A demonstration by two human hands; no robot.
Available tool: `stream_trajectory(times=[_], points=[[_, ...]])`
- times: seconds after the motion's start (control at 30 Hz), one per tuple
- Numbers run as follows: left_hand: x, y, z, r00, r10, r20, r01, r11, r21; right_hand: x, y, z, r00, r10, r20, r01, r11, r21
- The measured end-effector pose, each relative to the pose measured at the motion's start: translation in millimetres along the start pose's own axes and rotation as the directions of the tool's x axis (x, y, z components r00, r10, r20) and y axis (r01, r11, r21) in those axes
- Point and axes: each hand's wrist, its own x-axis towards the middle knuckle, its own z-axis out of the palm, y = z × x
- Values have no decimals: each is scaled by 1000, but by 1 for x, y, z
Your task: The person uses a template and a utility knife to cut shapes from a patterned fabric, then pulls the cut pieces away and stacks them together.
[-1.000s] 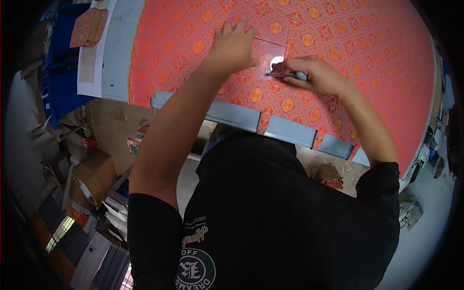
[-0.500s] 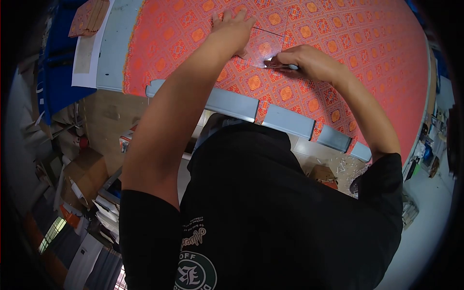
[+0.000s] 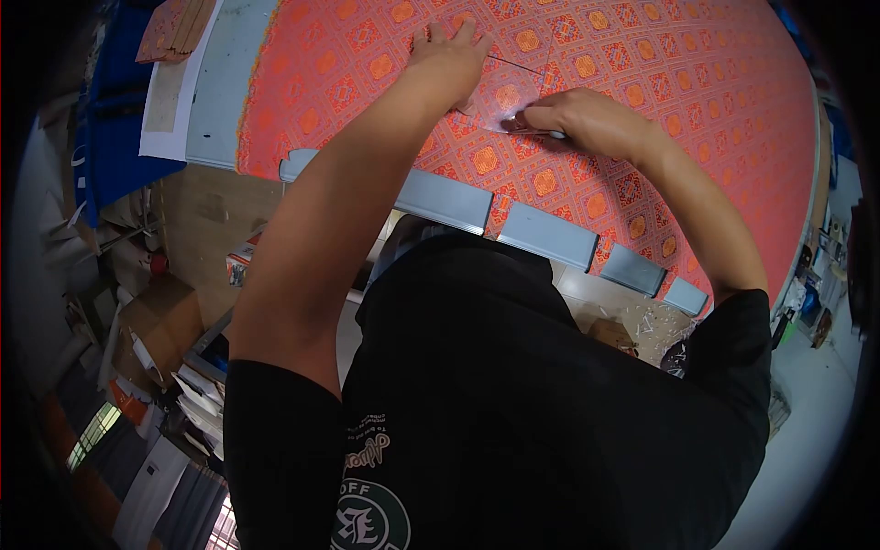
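Observation:
Red and orange brocade cloth (image 3: 483, 162) with a pattern of diamonds and medallions covers the table. My left hand (image 3: 447, 66) lies flat on it with fingers spread, pressing down at the left of a paler, glossy square patch (image 3: 507, 95) that looks like a clear template. Dark straight lines run along its far and right edges. My right hand (image 3: 587, 119) is closed around a slim cutter knife (image 3: 541, 134) with a grey end, its tip at the near edge of the patch. The blade itself is mostly hidden by my fingers.
Grey clamp-like strips (image 3: 550, 236) line the table's near edge. A stack of patterned pieces (image 3: 174, 29) and a white sheet (image 3: 165, 137) lie at the left, beside blue cloth (image 3: 137, 170). A cardboard box (image 3: 163, 321) stands on the floor.
My right hand and the knife stay by the near edge of the patch, with the knife turned slightly. My left hand keeps its place on the cloth. The whole view has shifted a little.

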Motion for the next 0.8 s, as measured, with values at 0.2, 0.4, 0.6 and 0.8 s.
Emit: stream_trajectory(times=[0.2,0.4,0.6,0.8], points=[[5,-1,12,996,36,-85,-34,999,32,0,5,13,997,-47,-67,47,999,-13],[5,-2,14,994,51,-92,-46,997,58,-3,-2,18,987,-42,-154,47,998,31],[-12,8,-13,997,76,-24,-74,992,104,9,-14,34,975,39,-219,-43,999,-13],[2,-7,10,986,124,-108,-114,989,98,33,-27,55,935,135,-328,-141,990,5]])
